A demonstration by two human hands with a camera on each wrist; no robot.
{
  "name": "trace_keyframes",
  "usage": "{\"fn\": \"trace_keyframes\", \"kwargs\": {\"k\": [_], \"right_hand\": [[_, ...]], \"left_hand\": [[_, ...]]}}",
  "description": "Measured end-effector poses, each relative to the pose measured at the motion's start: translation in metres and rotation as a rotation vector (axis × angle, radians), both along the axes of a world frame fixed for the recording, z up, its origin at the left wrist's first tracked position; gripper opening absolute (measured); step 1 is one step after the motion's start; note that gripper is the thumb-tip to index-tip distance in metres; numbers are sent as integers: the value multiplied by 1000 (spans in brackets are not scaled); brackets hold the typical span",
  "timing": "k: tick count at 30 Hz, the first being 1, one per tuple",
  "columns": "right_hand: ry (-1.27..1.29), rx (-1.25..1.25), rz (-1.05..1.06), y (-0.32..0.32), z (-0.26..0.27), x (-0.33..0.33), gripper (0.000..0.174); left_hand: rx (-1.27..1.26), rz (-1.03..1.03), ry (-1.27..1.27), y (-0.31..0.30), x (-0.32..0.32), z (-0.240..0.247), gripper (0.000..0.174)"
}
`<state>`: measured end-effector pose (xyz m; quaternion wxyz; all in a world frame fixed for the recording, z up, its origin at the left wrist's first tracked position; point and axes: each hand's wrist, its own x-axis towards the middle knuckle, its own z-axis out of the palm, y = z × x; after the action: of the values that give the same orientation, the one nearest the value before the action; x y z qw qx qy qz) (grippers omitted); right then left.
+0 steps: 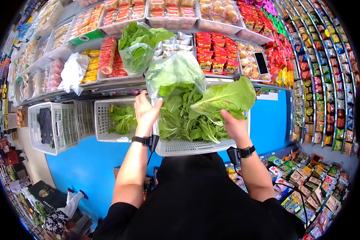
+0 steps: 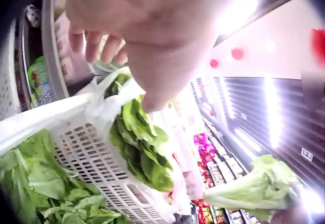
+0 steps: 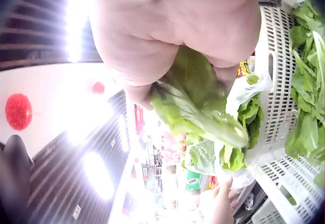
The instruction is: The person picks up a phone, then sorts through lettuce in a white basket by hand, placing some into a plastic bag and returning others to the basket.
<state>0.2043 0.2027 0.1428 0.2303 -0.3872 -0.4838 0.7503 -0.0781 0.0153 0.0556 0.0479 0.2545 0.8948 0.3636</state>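
Observation:
My right hand [image 1: 237, 127] grips a large leafy lettuce [image 1: 228, 98], holding it above the right side of the white crate; its pale stem end points left, towards the plastic bag. The right wrist view shows the same lettuce [image 3: 198, 107] under the palm. My left hand [image 1: 146, 114] is beside the clear plastic bag [image 1: 176, 72], thumb spread from the fingers, fingertips close to the bag's left edge. Leafy greens [image 2: 142, 143] fill the bag's mouth. Below it, more greens [image 1: 178, 120] lie in the white crate [image 1: 188, 149].
A second bag of greens [image 1: 137, 50] stands on the snack display behind. To the left are a smaller-filled white crate [image 1: 108, 137] and a stacked crate [image 1: 64, 138]. A phone [image 1: 261, 63] lies on packaged goods at the right. Another person [image 1: 66, 212] is at lower left.

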Motion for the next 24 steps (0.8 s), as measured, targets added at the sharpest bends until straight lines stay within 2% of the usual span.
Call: {"fn": "trace_keyframes", "kwargs": {"k": [1,2,3,5,6,7,9,11,13,14,15,17,18,21,22,24], "right_hand": [[-134,209,8,-2,-1,-2,34],[-286,367,57,-10,19,-14,29],[-283,374,57,-12,26,-25,29],[-72,1084,334,-12,36,-43,38],[-56,1111,420,-15,46,-52,48],[-35,1129,454,-16,35,-58,54],[-8,1188,544,-15,26,-76,61],[-15,1268,583,-8,14,-93,66],[-18,1346,623,-2,10,-112,70],[-13,1363,624,1,8,-120,72],[-9,1381,626,4,7,-127,75],[1,1348,633,10,-9,-138,82],[-64,1338,666,13,-12,-142,85],[-166,1344,729,20,-17,-152,90],[-164,1370,710,23,-19,-157,89],[-173,1379,676,30,-34,-166,85]], "left_hand": [[-102,-6,-55,0,-16,-17,39],[-126,-62,-320,2,-31,-23,34],[-119,-61,-317,8,-34,-18,34],[63,82,-395,20,-32,6,30],[78,61,-421,24,-30,26,25],[79,62,-420,29,-31,14,25],[638,-37,-622,38,-33,-18,18],[621,-47,-717,39,-32,-7,16],[787,-107,-832,40,-34,-16,18],[830,-141,-938,37,-37,-21,27],[833,-135,-936,37,-36,-16,27],[1029,-58,-1121,39,-33,0,36],[1005,-148,-1123,33,-40,-6,43],[1076,-118,-1208,29,-38,-18,45],[1057,-109,-1151,27,-35,-8,45],[994,-114,-1126,16,-42,-32,45]]}}
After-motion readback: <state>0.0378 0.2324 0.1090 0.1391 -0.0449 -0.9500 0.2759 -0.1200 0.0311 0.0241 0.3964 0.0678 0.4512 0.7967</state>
